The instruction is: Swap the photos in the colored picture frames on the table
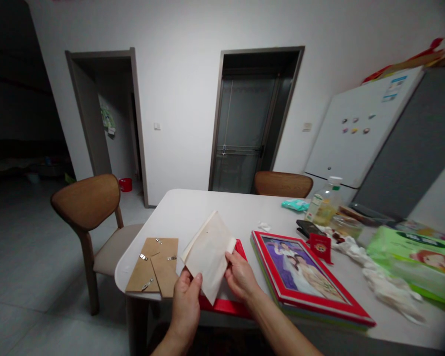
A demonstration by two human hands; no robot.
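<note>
Both hands hold a small stack of pale paper sheets (209,252), tilted above the table's front edge. My left hand (187,299) pinches its lower left side, thumb on top. My right hand (241,277) grips the right side. Partly hidden beneath the sheets and hands lies a red frame (230,307). Left of it are brown backing boards (145,269) with metal clips, one overlapping another. To the right, a red-edged framed photo (300,269) rests on a stack of frames.
Behind the framed photo stand a bottle (323,202) and a dark phone-like object (310,229). A red booklet (321,248), crumpled tissues (383,287) and a green tissue pack (415,262) lie at right. Wooden chairs (87,202) flank the white table (185,200).
</note>
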